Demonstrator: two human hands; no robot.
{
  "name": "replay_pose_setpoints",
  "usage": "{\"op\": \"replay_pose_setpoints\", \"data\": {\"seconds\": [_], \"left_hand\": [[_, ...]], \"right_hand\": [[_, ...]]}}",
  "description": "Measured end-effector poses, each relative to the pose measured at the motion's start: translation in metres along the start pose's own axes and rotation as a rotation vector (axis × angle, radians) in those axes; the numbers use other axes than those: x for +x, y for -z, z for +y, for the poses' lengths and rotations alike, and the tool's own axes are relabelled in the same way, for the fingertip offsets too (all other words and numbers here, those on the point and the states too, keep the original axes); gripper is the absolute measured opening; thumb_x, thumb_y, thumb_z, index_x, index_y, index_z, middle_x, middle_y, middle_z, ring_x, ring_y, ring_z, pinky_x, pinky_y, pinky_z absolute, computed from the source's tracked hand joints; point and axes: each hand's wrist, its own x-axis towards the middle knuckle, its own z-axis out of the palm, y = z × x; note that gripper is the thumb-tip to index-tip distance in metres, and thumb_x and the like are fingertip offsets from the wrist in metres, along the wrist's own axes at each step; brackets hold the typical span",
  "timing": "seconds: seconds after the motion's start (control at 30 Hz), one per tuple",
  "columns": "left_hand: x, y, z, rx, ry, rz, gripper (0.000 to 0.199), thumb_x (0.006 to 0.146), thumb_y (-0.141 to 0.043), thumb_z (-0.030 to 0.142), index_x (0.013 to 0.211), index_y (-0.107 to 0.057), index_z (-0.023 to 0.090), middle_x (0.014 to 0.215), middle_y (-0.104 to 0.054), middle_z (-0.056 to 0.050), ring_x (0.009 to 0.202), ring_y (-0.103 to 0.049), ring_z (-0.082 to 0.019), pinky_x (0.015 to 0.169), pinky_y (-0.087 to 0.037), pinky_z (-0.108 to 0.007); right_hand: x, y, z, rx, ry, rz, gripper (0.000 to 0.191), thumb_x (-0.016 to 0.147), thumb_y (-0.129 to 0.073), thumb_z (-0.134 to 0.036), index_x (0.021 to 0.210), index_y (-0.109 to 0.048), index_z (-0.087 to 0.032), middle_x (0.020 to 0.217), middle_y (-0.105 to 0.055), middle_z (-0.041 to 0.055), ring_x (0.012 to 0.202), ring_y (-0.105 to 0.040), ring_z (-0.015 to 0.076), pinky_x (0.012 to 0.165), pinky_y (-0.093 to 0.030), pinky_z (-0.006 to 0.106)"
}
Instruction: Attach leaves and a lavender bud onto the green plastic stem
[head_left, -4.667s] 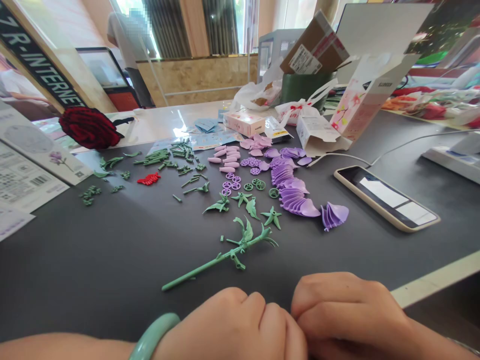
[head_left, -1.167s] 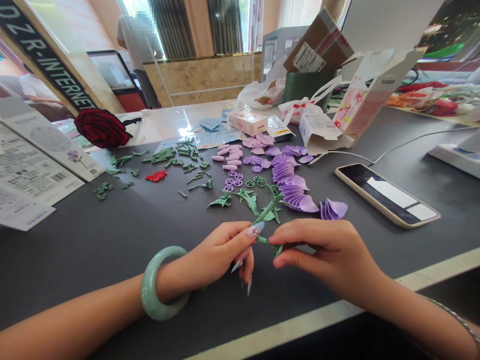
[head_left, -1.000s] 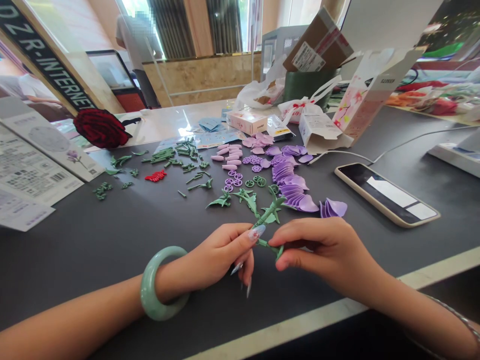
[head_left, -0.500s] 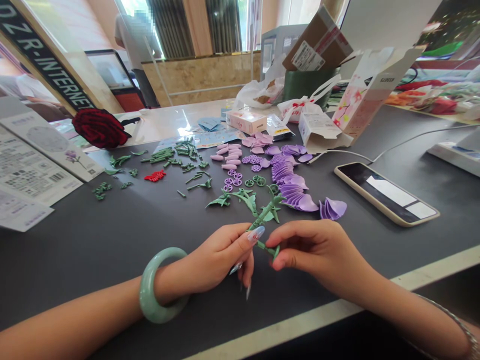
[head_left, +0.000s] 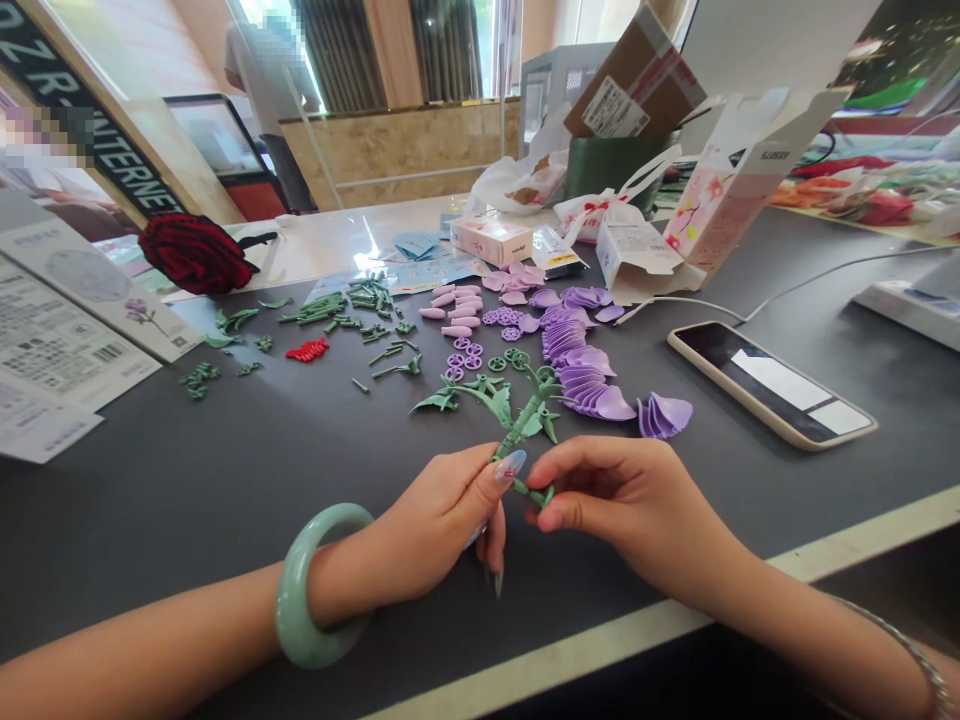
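My left hand (head_left: 450, 510) is closed round a green plastic flower stem (head_left: 521, 425), thumb on top, with the stem slanting up and away to the right. A short side branch sticks out toward my right hand (head_left: 622, 500), whose thumb and fingers pinch its green end piece (head_left: 541, 496). Just beyond the stem lie green leaves (head_left: 491, 402), partly behind it. Purple petals (head_left: 596, 392) are fanned in a row past my right hand, with a smaller petal stack (head_left: 664, 416) beside them. Purple rings (head_left: 463, 358) and green rings (head_left: 497, 364) lie near the leaves.
A phone (head_left: 772, 385) lies at the right, with a white cable (head_left: 675, 302) behind it. Small green stem parts (head_left: 330, 308), red pieces (head_left: 307, 350) and pink parts (head_left: 459, 310) are spread farther back. A printed box (head_left: 67, 320) stands left; an open carton (head_left: 735, 190) stands back right.
My right hand has shifted slightly left, nearer my left hand, still pinching the branch end. The stem stays in my left hand. The view has moved a little.
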Motion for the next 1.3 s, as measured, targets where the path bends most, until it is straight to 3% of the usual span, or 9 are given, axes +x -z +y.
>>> {"op": "replay_pose_setpoints", "data": {"seconds": [0.17, 0.6, 0.77, 0.93, 1.03, 1.17, 1.3], "left_hand": [[0.000, -0.001, -0.002, 0.018, -0.014, 0.000, 0.038, 0.099, -0.031, 0.050, 0.079, -0.046, 0.022, 0.048, -0.059, 0.004, 0.045, -0.052, -0.013, 0.050, -0.038, -0.023], [-0.001, -0.001, -0.002, 0.045, -0.023, -0.011, 0.039, 0.099, -0.035, 0.052, 0.078, -0.050, 0.021, 0.050, -0.061, 0.003, 0.049, -0.053, -0.012, 0.054, -0.039, -0.022], [-0.001, -0.002, -0.002, -0.015, -0.011, 0.014, 0.038, 0.099, -0.037, 0.048, 0.076, -0.050, 0.021, 0.050, -0.059, 0.003, 0.046, -0.052, -0.012, 0.050, -0.038, -0.022], [0.000, -0.001, -0.006, -0.156, 0.001, 0.082, 0.042, 0.097, -0.038, 0.051, 0.069, -0.045, 0.022, 0.046, -0.051, 0.006, 0.042, -0.053, -0.011, 0.046, -0.037, -0.021], [0.003, 0.004, -0.011, -0.261, 0.007, 0.143, 0.047, 0.098, -0.036, 0.051, 0.061, -0.041, 0.021, 0.044, -0.052, 0.004, 0.042, -0.052, -0.010, 0.049, -0.039, -0.021], [0.007, 0.010, -0.012, -0.419, 0.028, 0.238, 0.052, 0.098, -0.036, 0.050, 0.055, -0.039, 0.021, 0.040, -0.043, 0.006, 0.037, -0.047, -0.009, 0.047, -0.038, -0.021], [0.006, 0.013, -0.011, -0.542, 0.055, 0.271, 0.055, 0.099, -0.032, 0.050, 0.052, -0.038, 0.021, 0.039, -0.044, 0.004, 0.035, -0.043, -0.009, 0.044, -0.036, -0.021]], "right_hand": [[0.000, -0.003, 0.001, 0.052, 0.021, 0.029, 0.014, 0.065, -0.081, -0.013, 0.073, -0.073, -0.022, 0.065, -0.073, -0.0041, 0.059, -0.069, 0.0127, 0.058, -0.057, 0.019], [-0.001, -0.007, -0.002, 0.309, 0.002, -0.052, 0.032, 0.066, -0.075, 0.005, 0.076, -0.076, -0.025, 0.068, -0.075, -0.0101, 0.063, -0.072, 0.0050, 0.063, -0.055, 0.006], [0.001, -0.006, 0.000, 0.284, -0.005, -0.060, 0.025, 0.067, -0.077, 0.000, 0.076, -0.074, -0.023, 0.067, -0.075, -0.0072, 0.064, -0.073, 0.0087, 0.064, -0.057, 0.012], [0.001, -0.003, 0.009, 0.077, 0.022, 0.075, 0.020, 0.069, -0.081, -0.021, 0.086, -0.071, -0.021, 0.078, -0.074, -0.0010, 0.073, -0.072, 0.0142, 0.069, -0.060, 0.022], [-0.003, -0.001, 0.013, -0.229, 0.105, 0.112, 0.026, 0.078, -0.072, -0.022, 0.103, -0.066, -0.022, 0.084, -0.073, 0.0008, 0.072, -0.071, 0.0144, 0.066, -0.059, 0.024], [-0.008, -0.007, 0.010, -0.747, 0.396, -0.127, 0.020, 0.087, -0.056, -0.010, 0.101, -0.067, -0.018, 0.090, -0.072, 0.0049, 0.078, -0.068, 0.0165, 0.070, -0.056, 0.027], [-0.003, -0.023, 0.005, -0.991, 0.571, -0.429, 0.025, 0.089, -0.056, -0.006, 0.109, -0.066, -0.016, 0.104, -0.071, 0.0078, 0.095, -0.064, 0.0205, 0.085, -0.052, 0.032]]}}
